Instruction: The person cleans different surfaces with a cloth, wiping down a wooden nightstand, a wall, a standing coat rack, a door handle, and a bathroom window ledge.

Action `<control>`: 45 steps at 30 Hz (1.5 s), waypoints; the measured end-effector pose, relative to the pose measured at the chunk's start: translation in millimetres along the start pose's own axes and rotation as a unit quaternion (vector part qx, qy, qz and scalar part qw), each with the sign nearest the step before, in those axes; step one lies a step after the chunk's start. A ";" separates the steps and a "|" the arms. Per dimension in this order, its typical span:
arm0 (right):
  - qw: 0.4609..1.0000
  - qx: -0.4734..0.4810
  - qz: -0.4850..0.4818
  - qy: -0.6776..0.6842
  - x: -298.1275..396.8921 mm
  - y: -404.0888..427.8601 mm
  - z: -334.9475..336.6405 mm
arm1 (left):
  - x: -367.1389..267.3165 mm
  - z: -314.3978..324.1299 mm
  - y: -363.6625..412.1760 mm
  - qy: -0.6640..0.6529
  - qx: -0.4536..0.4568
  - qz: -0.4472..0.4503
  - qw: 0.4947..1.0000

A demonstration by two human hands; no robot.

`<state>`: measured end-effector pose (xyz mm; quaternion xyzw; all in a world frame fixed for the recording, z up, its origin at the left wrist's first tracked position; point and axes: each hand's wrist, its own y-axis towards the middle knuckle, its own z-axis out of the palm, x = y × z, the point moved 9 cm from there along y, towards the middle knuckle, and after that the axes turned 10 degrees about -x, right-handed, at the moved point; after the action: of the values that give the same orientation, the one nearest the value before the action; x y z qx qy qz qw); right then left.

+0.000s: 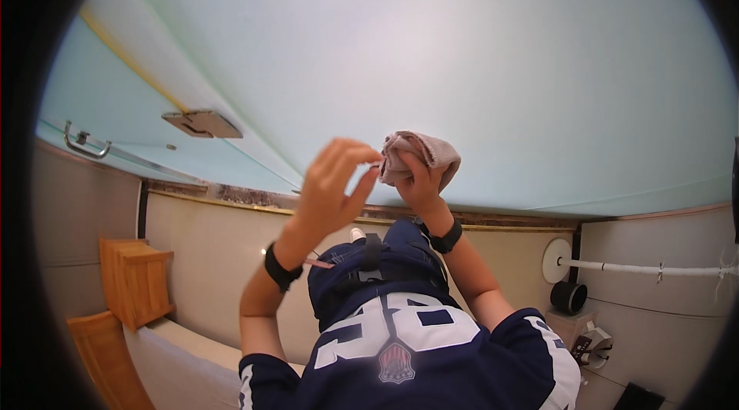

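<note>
My right hand (424,179) grips a folded greyish-pink cloth (444,159) in front of a large pale blue wall (491,63). The cloth is bunched over and around its fingers. Just to the left, my left hand (332,182) is raised with thumb and forefinger close together at the cloth's left edge. Whether these fingertips pinch the cloth or a small thing there cannot be told. Both wrists wear black bands.
At the left, a metal switch plate (202,123) and a metal handle (86,144) sit on the blue surfaces. Wooden furniture (138,283) stands at the lower left. A white pole (629,267) with a round base and a black cylinder (568,297) are at the right.
</note>
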<state>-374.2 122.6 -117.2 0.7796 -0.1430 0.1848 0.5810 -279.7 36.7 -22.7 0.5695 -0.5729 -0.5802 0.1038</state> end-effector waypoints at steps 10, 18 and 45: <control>0.983 0.156 -0.057 0.076 70.2 57.0 38.1 | 9.2 -25.4 -13.1 0.065 -0.133 -0.079 0.986; 0.943 0.307 -0.129 -0.002 73.7 38.6 61.4 | 64.1 -16.6 -37.4 0.059 -0.142 -0.249 0.956; 0.976 -0.072 0.017 -0.206 -13.4 42.0 -119.7 | -38.1 133.9 -0.2 -0.106 0.004 0.045 0.993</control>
<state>-419.1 225.6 -56.7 0.7548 -0.2860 0.0190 0.5901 -371.4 139.4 -43.0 0.4789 -0.6083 -0.6294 0.0666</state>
